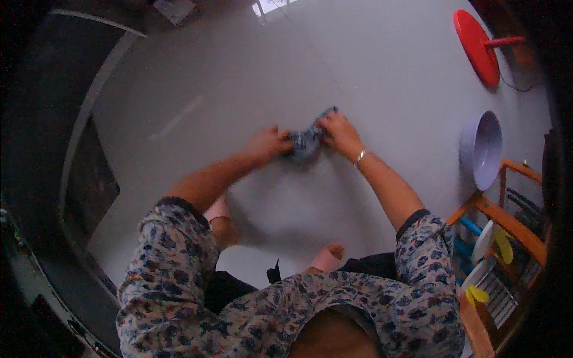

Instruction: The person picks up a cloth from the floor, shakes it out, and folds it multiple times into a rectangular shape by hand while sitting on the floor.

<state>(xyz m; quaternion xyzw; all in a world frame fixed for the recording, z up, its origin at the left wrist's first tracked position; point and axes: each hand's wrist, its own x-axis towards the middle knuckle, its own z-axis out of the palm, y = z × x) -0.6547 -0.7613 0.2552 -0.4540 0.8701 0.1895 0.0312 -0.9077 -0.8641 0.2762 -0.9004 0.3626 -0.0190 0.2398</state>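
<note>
A crumpled grey-blue patterned cloth (pixel 306 142) is stretched between my two hands, low over the pale smooth floor or touching it; which of these I cannot tell. At its left end my left hand (pixel 270 144) grips the fabric, a little blurred. My right hand (pixel 339 131) holds the other end, which sticks up past the fingers. A silver-coloured bracelet circles my right wrist. Below the hands, my feet in pink slippers (pixel 326 259) rest on the floor.
To the right stand a pale lilac basin (pixel 468 150) and a red round object with a rod (pixel 476 49). An orange-brown wooden rack (pixel 510 215) with plates and yellow items is at the lower right. A dark mat or panel (pixel 89 183) lies left.
</note>
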